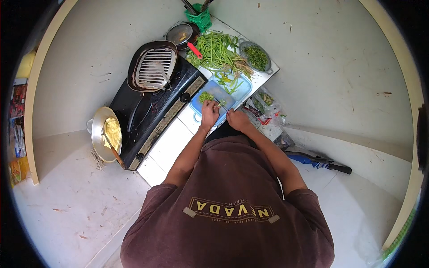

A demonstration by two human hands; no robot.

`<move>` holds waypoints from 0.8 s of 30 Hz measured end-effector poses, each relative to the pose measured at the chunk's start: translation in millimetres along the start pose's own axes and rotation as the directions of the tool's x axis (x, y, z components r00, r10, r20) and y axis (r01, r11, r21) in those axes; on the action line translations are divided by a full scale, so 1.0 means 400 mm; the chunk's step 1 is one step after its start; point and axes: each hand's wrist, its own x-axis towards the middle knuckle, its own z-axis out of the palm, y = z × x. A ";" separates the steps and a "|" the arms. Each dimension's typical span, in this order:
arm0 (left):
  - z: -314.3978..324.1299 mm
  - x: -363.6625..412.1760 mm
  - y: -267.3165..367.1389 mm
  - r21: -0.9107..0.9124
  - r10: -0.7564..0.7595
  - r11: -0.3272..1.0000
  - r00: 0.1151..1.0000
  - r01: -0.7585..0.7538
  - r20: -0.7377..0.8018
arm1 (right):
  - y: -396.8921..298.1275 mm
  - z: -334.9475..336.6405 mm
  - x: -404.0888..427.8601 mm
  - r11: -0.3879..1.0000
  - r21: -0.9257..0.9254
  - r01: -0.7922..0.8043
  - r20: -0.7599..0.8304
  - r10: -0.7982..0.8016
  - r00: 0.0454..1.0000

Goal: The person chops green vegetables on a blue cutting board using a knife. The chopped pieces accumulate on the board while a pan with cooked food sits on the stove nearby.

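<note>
My right hand [236,119] is closed around the handle of a knife [221,104], whose blade lies over a blue cutting board [226,98]. Beside the blade, the bent fingers of my left hand [210,112] press on small pale green pieces at the board. A pile of chopped greens [206,96] sits just past my left fingers. Behind the board, a light blue tray [247,87] holds loose stems and yellowed leaves [229,80]. A large heap of leafy green stems with roots [216,50] lies on the white tiles. To its right, a grey colander [246,44] contains chopped dark greens [256,57].
At left stands a black gas stove [156,110] with a grill pan [152,65] bearing tongs. A metal wok [97,140] with yellow food is at its near end. A red-handled strainer [180,34] and green utensil basket [202,20] stand behind. Plastic bags [269,105] lie right.
</note>
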 end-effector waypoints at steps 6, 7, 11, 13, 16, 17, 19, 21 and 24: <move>0.007 -0.003 -0.003 0.011 0.002 1.000 1.000 -0.002 -0.016 | 0.025 0.000 -0.020 0.999 -0.022 0.022 0.026 -0.022 0.999; 0.008 -0.003 -0.003 0.014 -0.001 1.000 1.000 0.001 -0.019 | 0.028 -0.001 -0.022 0.999 -0.023 0.026 0.026 -0.026 0.999; 0.003 0.000 0.020 -0.049 -0.020 0.999 1.000 0.020 -0.005 | 0.020 0.014 0.009 1.000 -0.010 0.028 -0.008 -0.028 1.000; -0.003 0.000 0.019 -0.058 -0.030 0.998 1.000 0.030 -0.005 | 0.009 0.015 0.023 0.998 -0.022 0.053 -0.038 -0.054 0.998; 0.003 -0.004 0.017 -0.065 -0.037 0.997 0.999 0.035 -0.027 | 0.008 0.004 0.002 0.999 -0.015 0.031 -0.019 -0.031 0.999; 0.002 -0.005 0.014 -0.060 -0.052 0.997 0.998 0.051 -0.023 | 0.005 0.001 -0.004 0.999 -0.025 0.037 -0.017 -0.037 0.999; 0.005 -0.005 0.024 -0.058 -0.081 0.995 0.997 0.080 -0.010 | 0.020 0.005 -0.015 0.998 -0.050 0.038 -0.013 -0.039 0.999; 0.006 -0.004 0.026 -0.064 -0.076 0.995 0.997 0.075 -0.008 | 0.020 0.005 -0.016 0.998 -0.050 0.026 -0.011 -0.026 1.000; 0.000 -0.003 0.011 0.004 -0.019 1.000 1.000 0.019 -0.002 | -0.006 0.001 -0.006 0.998 -0.061 0.029 -0.033 -0.031 0.999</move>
